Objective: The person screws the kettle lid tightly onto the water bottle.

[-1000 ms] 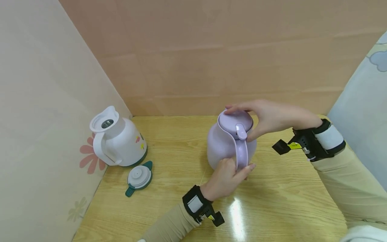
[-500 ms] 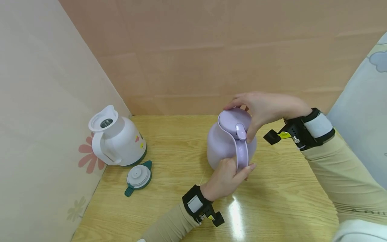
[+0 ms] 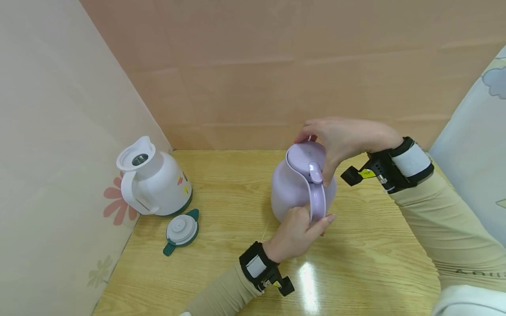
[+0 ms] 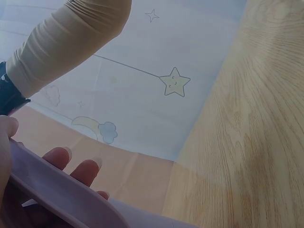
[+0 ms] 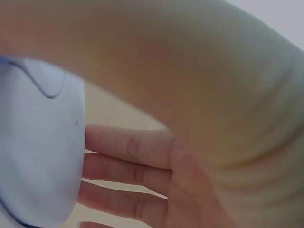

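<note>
Here, from the head view, the lilac jug (image 3: 298, 184) stands upright on the tabletop (image 3: 367, 245), well to the right of the white jug (image 3: 154, 180), whose loose teal-rimmed lid (image 3: 181, 231) lies just in front of it. My left hand (image 3: 297, 230) is curled round the lower part of the lilac jug's handle (image 3: 317, 199), and my right hand (image 3: 341, 140) arches over the top, fingers and thumb pinching the round lid (image 3: 307, 157) at its edges. I judge the jug a stiff, smooth plastic shell, likely slippery and, if glass-lined, easy to damage when knocked; the handle is the safe hold for the body, the lid's rim for turning. Its weight I cannot tell. In the left wrist view, my fingertips (image 4: 85, 171) wrap past the lilac handle (image 4: 57, 187), with the tabletop (image 4: 256, 142) running beyond it. In the right wrist view, blurred and very close, my fingers (image 5: 128, 147) lie against the pale lid (image 5: 38, 142), bent round its side.
</note>
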